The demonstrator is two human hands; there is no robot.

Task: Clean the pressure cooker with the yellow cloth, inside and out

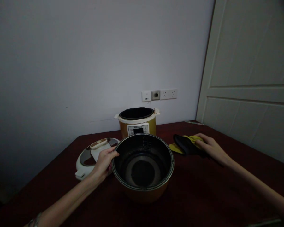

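Left hand: our fingers and thumb clasp the left rim of the dark-lined pot; right hand: we pinch a bunched yellow-and-black cloth, just beside the pot's right rim. Pot is in front of us at mid-table, nearer than the cooker; we cannot tell whether its base touches the table. From our view it hides the cooker's lower front. Lid lies on the table to the left, partly covered by our left hand and forearm. Sockets on the wall behind; door at right. Cooker's panel carries small print along its top, too small for us to read; measuring marks inside the pot, likewise illegible. Pot's mouth faces up, tipped toward us, its central axis leaning our way; cloth runs sideways, one yellow corner pointing left.
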